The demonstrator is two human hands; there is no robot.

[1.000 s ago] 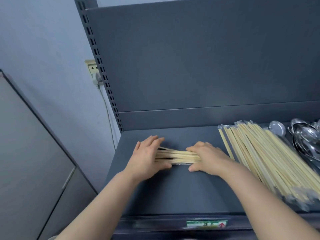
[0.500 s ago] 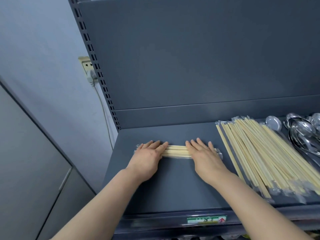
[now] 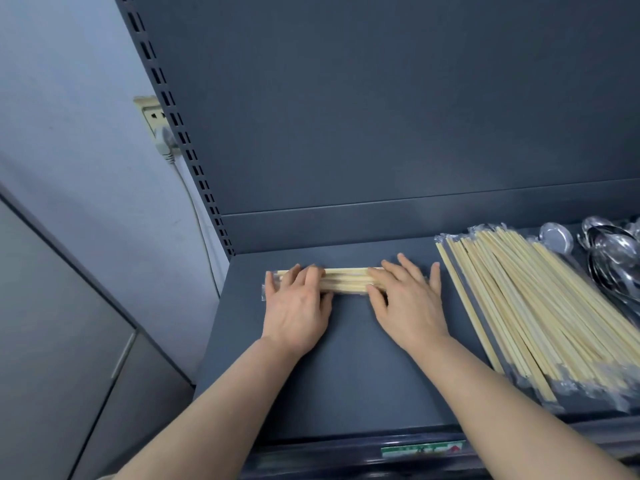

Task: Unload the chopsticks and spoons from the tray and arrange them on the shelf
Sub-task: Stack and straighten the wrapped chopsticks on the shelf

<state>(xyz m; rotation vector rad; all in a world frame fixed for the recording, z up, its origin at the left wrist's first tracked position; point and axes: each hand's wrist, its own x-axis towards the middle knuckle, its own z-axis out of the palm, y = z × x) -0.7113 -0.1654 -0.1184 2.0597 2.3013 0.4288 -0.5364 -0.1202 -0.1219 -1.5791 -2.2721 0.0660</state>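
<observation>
At the bottom edge of the frame, a green label (image 3: 422, 449) sits on the front lip of the shelf (image 3: 346, 375), a smooth, matte dark grey metal deck. Two bare forearms reach up over it. The left hand (image 3: 298, 310) and right hand (image 3: 408, 303) lie flat at mid-frame, fingers straight and spread, gripping nothing and pressing down on one bundle (image 3: 346, 280) of chopsticks. The bundle lies crosswise on the shelf: pale, straight wooden sticks in clear crinkled wrap. About four sticks show between the hands, and the ends are covered.

At the right, a pile (image 3: 540, 306) of the same wrapped sticks fans out lengthwise, too many to count. Beyond it, at the far right edge, shiny steel spoons (image 3: 613, 251) overlap; their number is unclear.

Behind rises the plain grey back panel (image 3: 381, 116), with one slotted upright (image 3: 180, 133) at the upper left. Beside the upright, one wall socket (image 3: 150, 112) holds one plug (image 3: 164, 142).
</observation>
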